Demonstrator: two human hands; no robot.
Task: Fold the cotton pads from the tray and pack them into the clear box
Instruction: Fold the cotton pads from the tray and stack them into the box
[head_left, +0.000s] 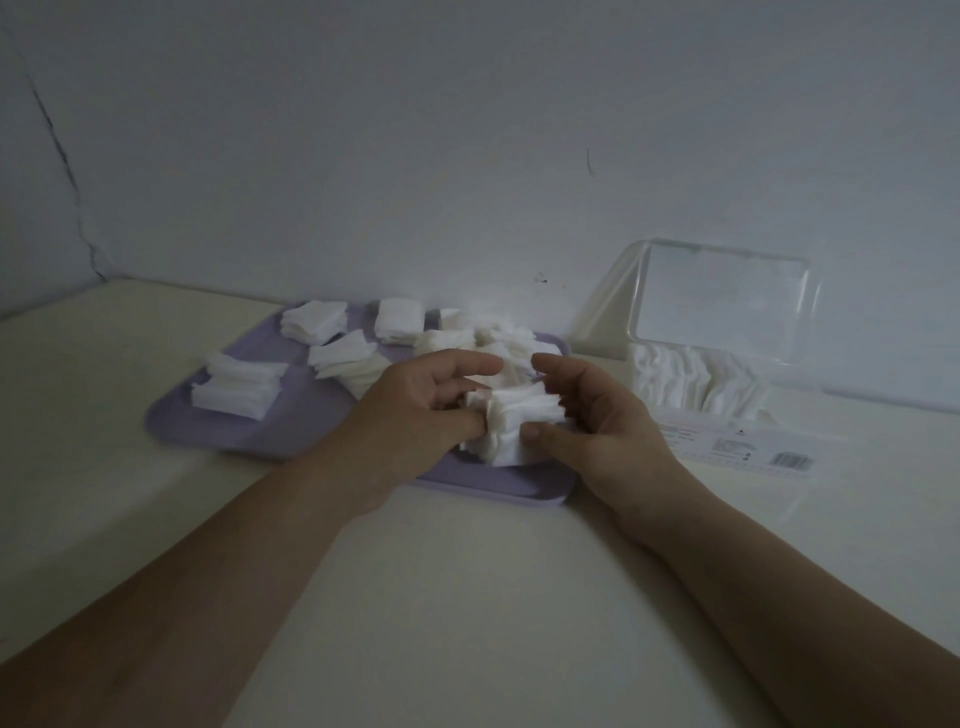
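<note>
Head view: the left hand (415, 410) and right hand (597, 421) are close together over the near right part of the lilac tray (228, 431). Both grip one bundle of cotton pads (519, 421) between thumbs and curled fingers. Loose stacks of pads (239, 389) lie across the tray's far and left areas. The clear box (696, 400) stands right of the tray with its lid (722, 301) raised and white pads packed inside. A printed sheet (748, 441) lies on the table (467, 597), just near of the box.

Left hand (415, 410) and right hand (597, 421): both bare. Forearms behind the fingers (470, 366): bare, uncovered to frame edge.
</note>
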